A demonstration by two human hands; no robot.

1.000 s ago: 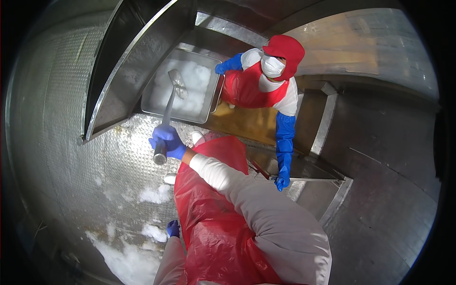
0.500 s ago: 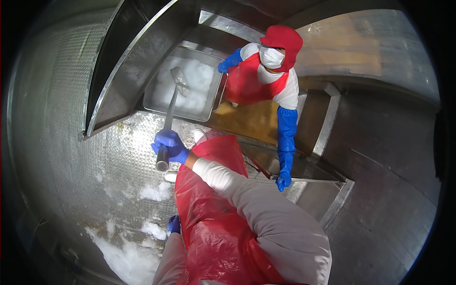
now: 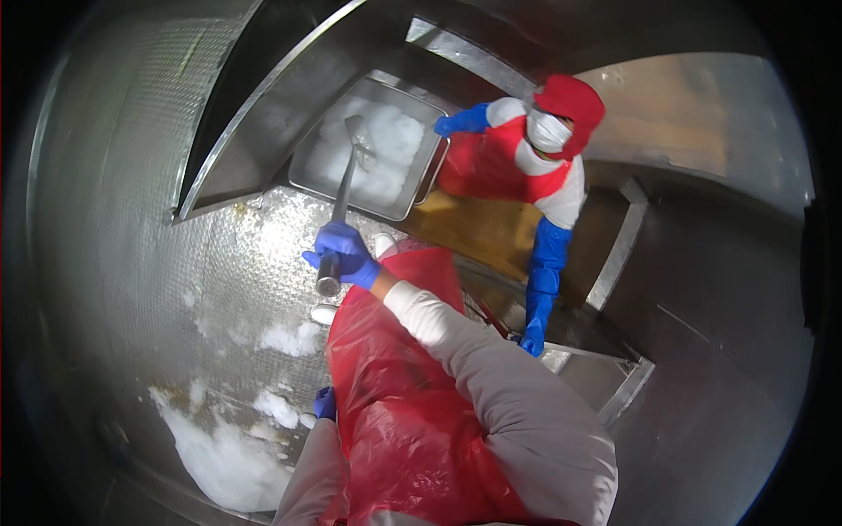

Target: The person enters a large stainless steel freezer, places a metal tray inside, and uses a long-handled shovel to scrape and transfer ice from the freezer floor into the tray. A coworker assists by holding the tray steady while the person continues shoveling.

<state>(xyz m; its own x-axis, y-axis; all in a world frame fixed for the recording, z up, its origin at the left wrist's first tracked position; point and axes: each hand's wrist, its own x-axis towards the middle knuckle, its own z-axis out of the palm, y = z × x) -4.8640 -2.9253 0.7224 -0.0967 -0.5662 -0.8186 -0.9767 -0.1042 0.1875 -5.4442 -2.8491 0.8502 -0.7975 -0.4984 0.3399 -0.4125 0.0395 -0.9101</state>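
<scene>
My right hand [image 3: 345, 254], in a blue-purple glove, is closed around the metal shaft of a shovel [image 3: 345, 188], near its end. The shovel's blade lies over the white ice [image 3: 386, 145] in a grey rectangular tub [image 3: 346, 207]. Low beside my red apron is my left hand [image 3: 324, 403], gloved in the same colour. It is only partly in view and its fingers are hidden. I see nothing in it.
A co-worker [image 3: 513, 162] in a red apron and blue sleeves stands right of the tub, one hand near its rim. White ice [image 3: 228, 460] lies scattered on the patterned metal floor [image 3: 246, 307]. A metal panel [image 3: 272, 114] rises left of the tub; a metal frame [image 3: 618, 241] stands at right.
My view has turned slightly, so the tub, co-worker and floor sit differently in the picture. The shovel stays in my right hand with its blade over the ice.
</scene>
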